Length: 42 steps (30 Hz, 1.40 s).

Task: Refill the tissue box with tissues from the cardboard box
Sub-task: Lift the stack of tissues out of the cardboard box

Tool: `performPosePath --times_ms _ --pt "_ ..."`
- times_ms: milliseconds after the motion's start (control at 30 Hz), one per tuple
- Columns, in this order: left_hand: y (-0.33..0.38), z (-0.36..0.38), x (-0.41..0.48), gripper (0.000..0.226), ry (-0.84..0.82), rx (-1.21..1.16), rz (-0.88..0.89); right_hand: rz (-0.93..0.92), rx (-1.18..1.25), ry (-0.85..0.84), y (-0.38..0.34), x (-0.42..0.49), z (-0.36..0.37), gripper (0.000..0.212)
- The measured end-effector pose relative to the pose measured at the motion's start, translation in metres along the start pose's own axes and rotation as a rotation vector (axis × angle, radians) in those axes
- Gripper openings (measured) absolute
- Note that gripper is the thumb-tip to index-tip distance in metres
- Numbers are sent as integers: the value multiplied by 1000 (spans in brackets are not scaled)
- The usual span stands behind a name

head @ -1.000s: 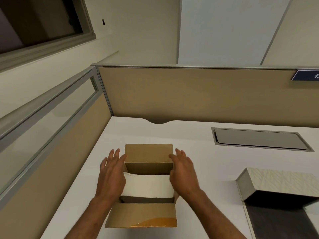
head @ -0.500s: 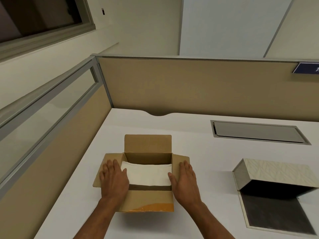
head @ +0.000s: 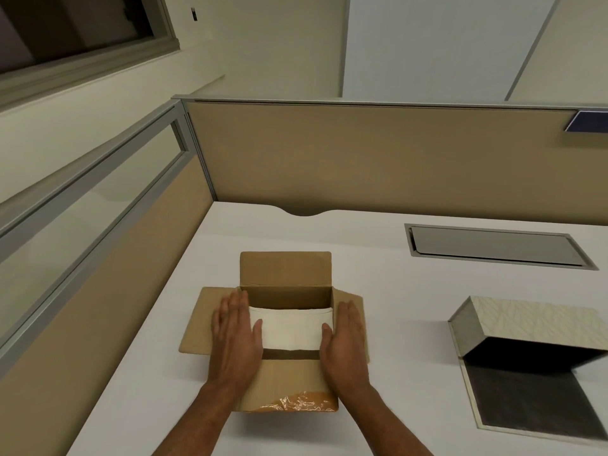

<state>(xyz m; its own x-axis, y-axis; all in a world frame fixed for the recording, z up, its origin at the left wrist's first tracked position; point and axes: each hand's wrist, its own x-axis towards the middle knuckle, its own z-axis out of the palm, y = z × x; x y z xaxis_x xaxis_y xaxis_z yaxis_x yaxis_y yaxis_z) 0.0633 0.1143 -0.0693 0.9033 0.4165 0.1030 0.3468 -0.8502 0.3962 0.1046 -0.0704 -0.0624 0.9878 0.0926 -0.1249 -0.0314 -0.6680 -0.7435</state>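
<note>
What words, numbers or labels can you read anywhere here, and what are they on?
None can be read.
Blue sign on the partition's top right: cut off by the frame edge, no characters legible.
Cardboard box: plain, only clear tape, no print visible.
Tissue box: a leaf-like pattern, no text.

Soft, even overhead light; faint shadows under the cardboard box (head: 285, 373), glare on its tape (head: 296, 403), walls bowing at the edges.
</note>
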Motion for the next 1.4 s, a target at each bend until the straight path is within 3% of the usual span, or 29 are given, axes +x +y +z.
performPosePath --times_ms 133,267,400,567,800,967,1167,1400 --pt "0 8 4 59 -128 -61 117 -286 -144 -3 -14 2 7 53" --pt "-4 12 13 61 -260 -22 77 -345 -329 -180 -21 16 22 57" --pt "-7 16 19 63 -307 46 111 -326 -591 -303 -19 34 32 63" --pt "-11 19 23 63 -298 45 130 -294 -715 -384 -19 53 41 70" --pt "-9 18 19 62 -266 19 91 -142 -714 -601 -32 80 42 64" --pt "-8 18 18 60 -252 30 94 9 -675 -745 -40 97 44 72" --pt "-7 19 18 58 -251 57 93 62 -720 -777 -38 106 49 85" --pt "-8 20 19 58 -234 77 99 149 -656 -852 -39 114 48 85"
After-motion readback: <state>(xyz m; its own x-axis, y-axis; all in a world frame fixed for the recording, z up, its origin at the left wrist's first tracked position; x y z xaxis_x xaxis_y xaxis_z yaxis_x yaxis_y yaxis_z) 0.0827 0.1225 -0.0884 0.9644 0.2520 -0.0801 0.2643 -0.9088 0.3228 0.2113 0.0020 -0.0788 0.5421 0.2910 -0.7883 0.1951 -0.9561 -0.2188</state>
